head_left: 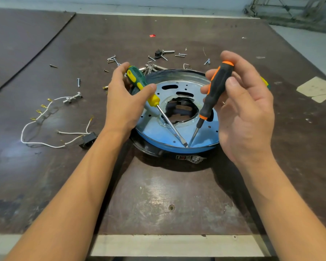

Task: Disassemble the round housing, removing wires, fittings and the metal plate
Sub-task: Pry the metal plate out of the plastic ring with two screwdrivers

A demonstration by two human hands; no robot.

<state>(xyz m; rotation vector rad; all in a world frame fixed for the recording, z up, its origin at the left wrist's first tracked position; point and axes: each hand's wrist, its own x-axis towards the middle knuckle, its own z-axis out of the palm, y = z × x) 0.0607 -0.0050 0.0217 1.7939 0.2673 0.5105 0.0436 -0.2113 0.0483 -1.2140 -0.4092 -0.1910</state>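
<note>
I'm seeing bright, even light coming from ahead and above: the metal plate [154, 132] is glaring pale blue, the worktop [158, 194] is showing dull sheen, the housing [167, 154] is casting a soft shadow toward me, and the wide lens is bending the edges.

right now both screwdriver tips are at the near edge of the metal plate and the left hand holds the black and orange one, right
No: the left hand holds the green and yellow screwdriver; the black and orange screwdriver is in the right hand. Both tips are at the near edge of the metal plate, as the head view shows.
</note>
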